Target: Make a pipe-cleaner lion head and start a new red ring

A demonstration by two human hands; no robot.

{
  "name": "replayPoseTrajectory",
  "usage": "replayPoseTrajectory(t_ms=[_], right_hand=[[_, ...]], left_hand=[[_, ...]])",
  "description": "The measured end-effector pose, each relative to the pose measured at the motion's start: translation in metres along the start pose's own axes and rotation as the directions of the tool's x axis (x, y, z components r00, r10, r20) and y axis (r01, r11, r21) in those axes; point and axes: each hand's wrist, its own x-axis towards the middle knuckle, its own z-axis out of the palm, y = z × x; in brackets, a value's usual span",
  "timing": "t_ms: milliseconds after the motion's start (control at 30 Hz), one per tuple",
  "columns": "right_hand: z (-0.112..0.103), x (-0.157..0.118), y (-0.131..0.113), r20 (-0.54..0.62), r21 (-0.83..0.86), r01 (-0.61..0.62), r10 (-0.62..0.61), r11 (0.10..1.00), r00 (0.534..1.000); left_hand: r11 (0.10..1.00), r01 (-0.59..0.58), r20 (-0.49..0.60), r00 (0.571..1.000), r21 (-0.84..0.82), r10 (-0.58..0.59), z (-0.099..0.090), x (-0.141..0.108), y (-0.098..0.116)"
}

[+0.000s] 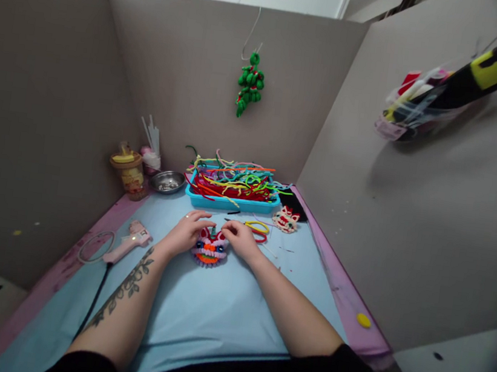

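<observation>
A small lion-like face of fuzzy craft stems, in pink, orange, red and blue, lies on the blue sheet. My left hand is at its upper left edge, with the fingers bent around the rim and a ring on one finger. At the upper right edge is my right hand, its thumb and fingertips pinched together beside a small teal piece on top of the face. What those fingertips hold is too small to make out.
Behind are a blue basket of coloured stems, scissors, a white-and-red face piece and a metal bowl. A pink glue gun with its cable lies left. A yellow disc sits right.
</observation>
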Motion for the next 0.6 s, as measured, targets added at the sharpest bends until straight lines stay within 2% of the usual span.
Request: replayPoseTrajectory(t_ms=[200, 467, 600], right_hand=[[0.0001, 0.0002, 0.0032, -0.023, 0.027, -0.006, 0.007, 1.000, 1.000], [-0.0021, 0.0024, 0.0056, -0.019, 0.211, -0.180, 0.188, 0.961, 0.982], [0.0004, 0.0010, 0.0063, 0.013, 0.217, -0.143, 0.144, 0.966, 0.989]], left_hand=[[1.000, -0.007, 0.010, 1.000, 0.006, 0.007, -0.0005, -0.0003, -0.0010], [1.000, -0.012, 0.010, 1.000, 0.003, 0.012, -0.0007, -0.0013, -0.0010], [1.000, -0.001, 0.006, 1.000, -0.002, 0.001, -0.0004, -0.0009, -0.0015]])
